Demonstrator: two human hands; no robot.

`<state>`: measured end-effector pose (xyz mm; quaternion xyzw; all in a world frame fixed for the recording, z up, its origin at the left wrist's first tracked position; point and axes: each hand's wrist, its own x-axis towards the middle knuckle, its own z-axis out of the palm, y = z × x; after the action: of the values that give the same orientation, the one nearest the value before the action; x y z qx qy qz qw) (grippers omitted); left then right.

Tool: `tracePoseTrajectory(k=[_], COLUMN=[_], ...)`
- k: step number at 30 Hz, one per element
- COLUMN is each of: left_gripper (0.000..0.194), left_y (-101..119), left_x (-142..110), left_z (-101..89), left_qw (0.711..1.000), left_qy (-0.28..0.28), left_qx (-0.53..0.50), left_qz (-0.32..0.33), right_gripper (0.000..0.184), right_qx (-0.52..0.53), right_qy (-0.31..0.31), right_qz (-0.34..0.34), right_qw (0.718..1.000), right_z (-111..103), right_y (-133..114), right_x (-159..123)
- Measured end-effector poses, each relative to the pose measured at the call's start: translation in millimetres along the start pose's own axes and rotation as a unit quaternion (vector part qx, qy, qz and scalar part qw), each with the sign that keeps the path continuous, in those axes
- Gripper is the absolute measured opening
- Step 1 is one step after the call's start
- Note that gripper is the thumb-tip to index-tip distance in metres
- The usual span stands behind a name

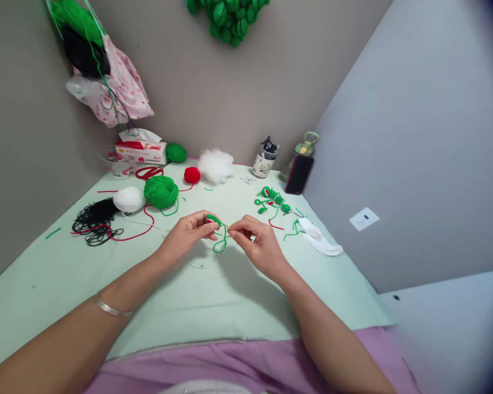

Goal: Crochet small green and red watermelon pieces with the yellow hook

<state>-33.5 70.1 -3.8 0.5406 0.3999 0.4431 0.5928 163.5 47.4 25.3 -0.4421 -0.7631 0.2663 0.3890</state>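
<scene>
Over the middle of the table, my left hand [191, 232] pinches a small green crocheted piece [212, 218] with a bit of red and white at its edge. My right hand [258, 243] is closed around a thin crochet hook [229, 227], mostly hidden by the fingers; its tip meets the green piece. A loop of green yarn [219, 247] dangles between the two hands. White yarn [205, 267] trails on the table beneath them.
Green [161, 191], white [129, 199] and red [192, 175] yarn balls lie left, with tangled black yarn [94, 219] and red scissors [149, 173]. White stuffing [216, 165] sits behind. Small green crocheted pieces [278, 200], a phone [299, 174] and white cloth [320, 239] are right.
</scene>
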Motion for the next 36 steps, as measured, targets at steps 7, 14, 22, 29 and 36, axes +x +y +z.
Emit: tracePoseTrajectory(k=[7, 14, 22, 29, 36], left_gripper=[0.023, 0.023, 0.021, 0.019, 0.017], left_y=[-3.8, -3.3, -2.4, -1.1, -0.6], left_x=[0.4, -0.5, -1.0, -4.2, -1.3], left_z=[-0.4, 0.7, 5.1, 9.7, 3.5], left_qw=[1.000, 1.000, 1.000, 0.993, 0.995], left_qy=[-0.005, -0.009, -0.019, -0.044, -0.029], left_qx=[-0.009, 0.010, -0.013, -0.107, -0.091], left_qz=[-0.003, 0.002, -0.010, -0.036, -0.014], right_gripper=[0.014, 0.014, 0.014, 0.013, 0.016], right_qx=[0.004, 0.000, 0.004, 0.053, 0.062], right_qy=[0.002, -0.010, -0.002, 0.001, -0.012], right_qz=[0.002, 0.003, 0.004, 0.024, 0.027], right_qw=[1.000, 1.000, 1.000, 0.998, 0.998], right_z=[-0.5, -0.1, 3.9, 6.4, 4.8], right_y=[0.1, 2.2, 1.8, 1.5, 0.8], right_x=[0.3, -1.1, -0.1, 0.2, 0.3])
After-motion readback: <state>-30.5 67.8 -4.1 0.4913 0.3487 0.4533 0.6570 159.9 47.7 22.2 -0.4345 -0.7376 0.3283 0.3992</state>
